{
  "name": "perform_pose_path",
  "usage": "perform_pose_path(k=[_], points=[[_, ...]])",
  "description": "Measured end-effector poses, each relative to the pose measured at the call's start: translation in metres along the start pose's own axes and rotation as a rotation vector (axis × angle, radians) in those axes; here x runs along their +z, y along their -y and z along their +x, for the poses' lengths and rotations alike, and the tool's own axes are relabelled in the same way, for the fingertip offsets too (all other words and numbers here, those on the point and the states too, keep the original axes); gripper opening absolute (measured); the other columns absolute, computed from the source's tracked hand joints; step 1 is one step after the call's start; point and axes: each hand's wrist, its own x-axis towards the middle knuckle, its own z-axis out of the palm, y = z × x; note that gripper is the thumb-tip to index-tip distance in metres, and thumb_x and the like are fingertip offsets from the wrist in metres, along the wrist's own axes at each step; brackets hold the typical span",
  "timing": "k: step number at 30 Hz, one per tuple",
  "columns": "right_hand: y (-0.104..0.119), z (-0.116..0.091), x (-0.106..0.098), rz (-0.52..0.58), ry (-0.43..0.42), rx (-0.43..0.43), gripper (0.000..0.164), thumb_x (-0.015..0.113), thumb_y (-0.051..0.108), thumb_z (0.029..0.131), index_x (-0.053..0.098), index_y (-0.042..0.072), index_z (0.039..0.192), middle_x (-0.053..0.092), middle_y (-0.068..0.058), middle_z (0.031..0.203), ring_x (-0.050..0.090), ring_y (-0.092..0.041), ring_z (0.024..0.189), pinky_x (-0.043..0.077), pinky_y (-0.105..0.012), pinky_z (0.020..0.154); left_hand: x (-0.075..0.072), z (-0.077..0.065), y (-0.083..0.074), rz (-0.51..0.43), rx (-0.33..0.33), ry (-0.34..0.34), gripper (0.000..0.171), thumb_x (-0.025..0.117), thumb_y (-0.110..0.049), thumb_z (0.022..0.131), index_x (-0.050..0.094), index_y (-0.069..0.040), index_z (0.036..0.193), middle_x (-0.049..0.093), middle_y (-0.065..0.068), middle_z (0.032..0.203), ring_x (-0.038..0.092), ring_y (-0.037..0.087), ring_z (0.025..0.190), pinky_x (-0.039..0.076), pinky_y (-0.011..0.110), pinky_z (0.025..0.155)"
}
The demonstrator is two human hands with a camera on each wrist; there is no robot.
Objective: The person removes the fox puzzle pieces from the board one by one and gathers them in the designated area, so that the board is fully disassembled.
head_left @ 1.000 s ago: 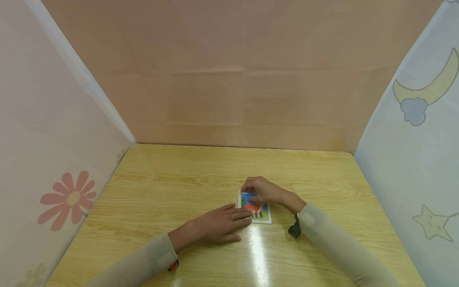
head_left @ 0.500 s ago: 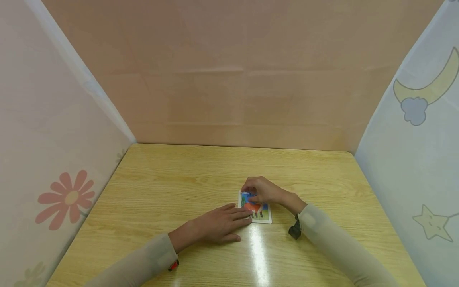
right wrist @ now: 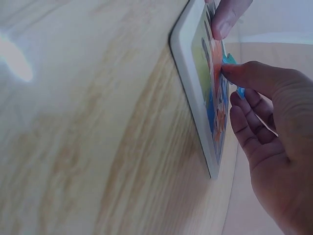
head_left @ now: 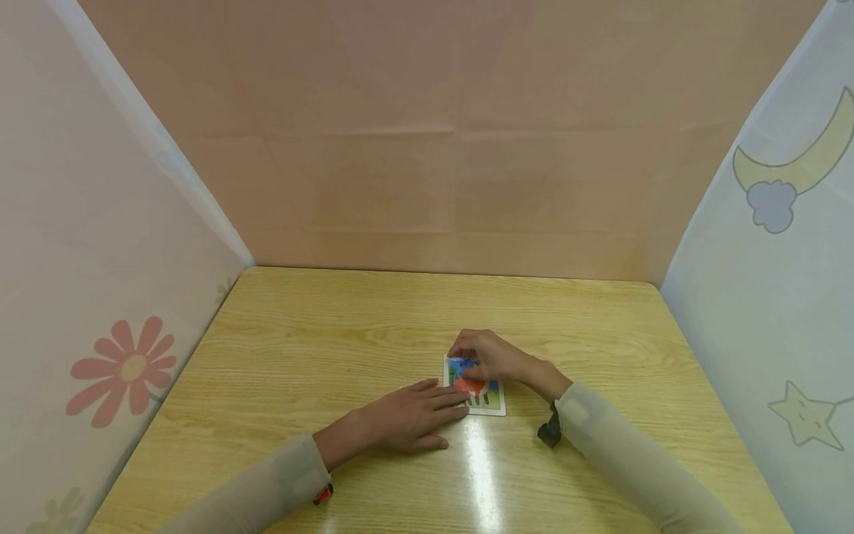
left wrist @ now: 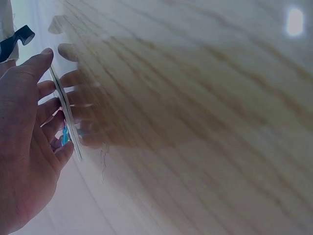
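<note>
A small white-bordered picture puzzle board (head_left: 494, 404) lies flat on the table, showing an orange-red animal with legs, green grass and blue sky. My left hand (head_left: 410, 419) rests palm down with straight fingers, its fingertips on the board's lower left part. Over the upper part, my right hand (head_left: 494, 356) bends its fingers down at the picture. In the right wrist view its thumb and fingers pinch a small teal-blue piece (right wrist: 241, 92) at the picture's surface, mostly hidden by the fingers. Only the thin edge of the board shows in the left wrist view.
The wood-grain table (head_left: 320, 319) is bounded by a plain tan sheet (head_left: 427, 185) at the back and patterned curtains on both sides. A bright light reflection lies on the table in front of the board. Dark straps hang at the wrists.
Both hands and the board stay almost in place. The right hand's fingers shift only slightly over the picture.
</note>
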Motion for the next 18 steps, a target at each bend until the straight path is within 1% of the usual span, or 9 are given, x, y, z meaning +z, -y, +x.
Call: perform_pose_path(k=[10,18], points=[[-0.0014,-0.0011,0.0015,-0.027,-0.018,0.008,0.034,0.085,0.005,0.089,0.076,0.003,0.122,0.072,-0.004,0.111,0.070,-0.016,0.101,0.062,-0.031,0.088,-0.0001,0.0000,-0.0004,0.004,-0.004,0.012,0.064,0.039,-0.051,0.114,0.034,-0.017,0.168,0.026,0.004,0.175,0.025,0.018,0.161,0.027,0.046,0.130],[-0.0041,-0.0036,0.0015,-0.053,-0.061,0.009,0.032,0.084,0.008,0.089,0.077,0.004,0.120,0.074,-0.004,0.113,0.071,-0.016,0.101,0.062,-0.031,0.087,-0.0005,0.0000,-0.0010,-0.001,-0.009,0.018,0.065,0.039,-0.051,0.114,0.032,-0.016,0.168,0.025,0.005,0.175,0.024,0.019,0.162,0.026,0.047,0.131]])
